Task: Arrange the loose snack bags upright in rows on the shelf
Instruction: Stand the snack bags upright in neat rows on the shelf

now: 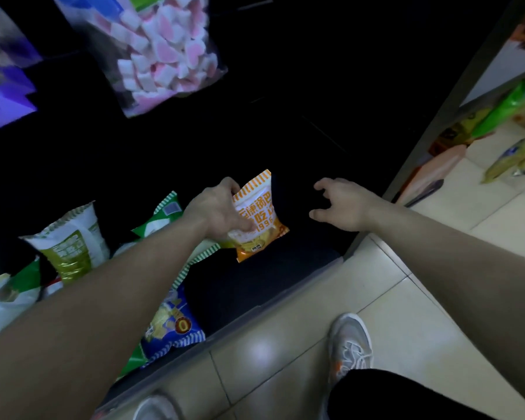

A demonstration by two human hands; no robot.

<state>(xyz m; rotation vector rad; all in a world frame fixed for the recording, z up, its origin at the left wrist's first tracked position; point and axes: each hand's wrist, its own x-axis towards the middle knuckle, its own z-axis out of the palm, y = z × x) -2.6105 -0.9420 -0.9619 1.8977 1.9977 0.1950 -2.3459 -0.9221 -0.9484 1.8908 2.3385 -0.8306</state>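
Orange-and-white striped-edge foil snack bag (261, 207), centre of frame, held tilted above dark bottom shelf (255, 286). Left hand (215, 213) grips its left edge, thumb across front. Right hand (338, 204), right of bag, fingers spread, holds nothing. Bag print: large orange Chinese characters, digits roughly "1996"; small label below unreadable. Thumb covers part of print. Lower left: white-and-olive snack bag (70, 244) upright; blue striped-edge snack bag (170, 322) lying flat, partly under forearm. Shelf depths too dark to make out.
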